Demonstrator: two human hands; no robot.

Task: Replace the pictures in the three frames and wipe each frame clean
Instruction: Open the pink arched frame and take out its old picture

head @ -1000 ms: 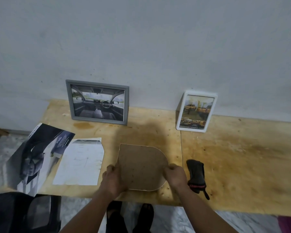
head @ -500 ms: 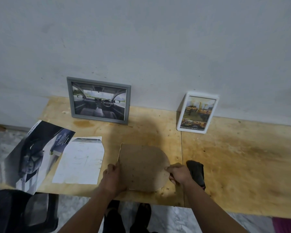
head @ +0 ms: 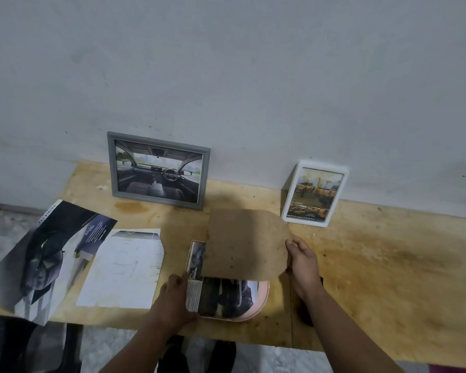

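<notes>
On the plywood table [head: 388,278], right hand [head: 303,261] grip pinching lifted backing board [head: 246,243], left hand [head: 174,300] holding pink frame [head: 264,294].

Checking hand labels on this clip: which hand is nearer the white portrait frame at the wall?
Right. The right hand grips the brown backing board just below the white frame; the left hand sits farther off, lower left.
</notes>
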